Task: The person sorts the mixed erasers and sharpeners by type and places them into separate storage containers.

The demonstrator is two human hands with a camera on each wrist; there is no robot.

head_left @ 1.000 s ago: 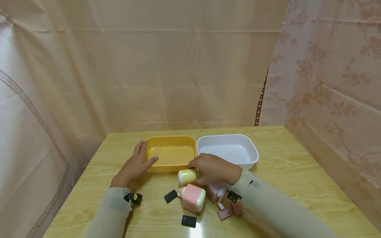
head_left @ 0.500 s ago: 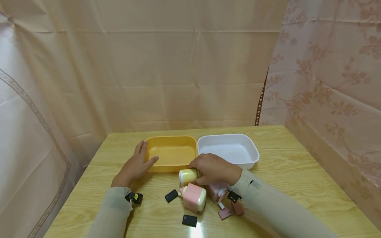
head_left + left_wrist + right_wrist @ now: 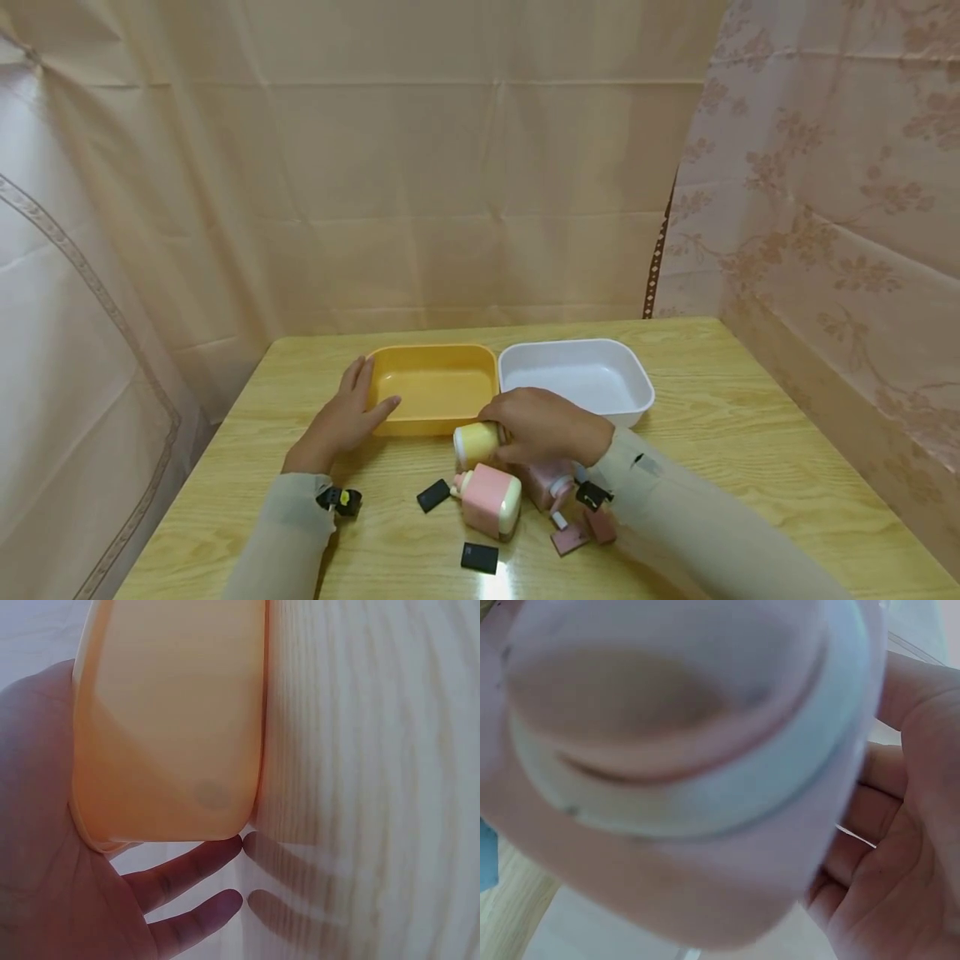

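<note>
Fingers and thumb of the right hand (image 3: 551, 427) pinch the right end of the yellow jar (image 3: 474, 446), clear enough in the head view. In the right wrist view a blurred pink form (image 3: 682, 877) blocks most of it, so exact contact can't be checked there. Jar sticks out left of that hand, long axis roughly left-right, white end facing left. Key relation: jar is just on the near side of the orange tray (image 3: 435, 387), by its right corner, rim beyond it. Touching the wall or tabletop? Can't tell. Right hand is the close one; left hand (image 3: 341, 412) is well apart at the tray's left end, fingers straight and slightly parted along the outside, thumb over the rim. Nearside of the jar: pink bottle (image 3: 487, 502), on its side, nozzle left. Mauve bottle (image 3: 543, 485) partly under the right wrist, mauve blocks (image 3: 570, 539) beside it. Black blocks (image 3: 433, 496) left of and nearside of the pink bottle. White tray (image 3: 576, 379) right beside the orange one. All on a wood-grain table (image 3: 750, 425), beige curtain (image 3: 375, 183) behind, floral cloth (image 3: 847, 183) to the right.
</note>
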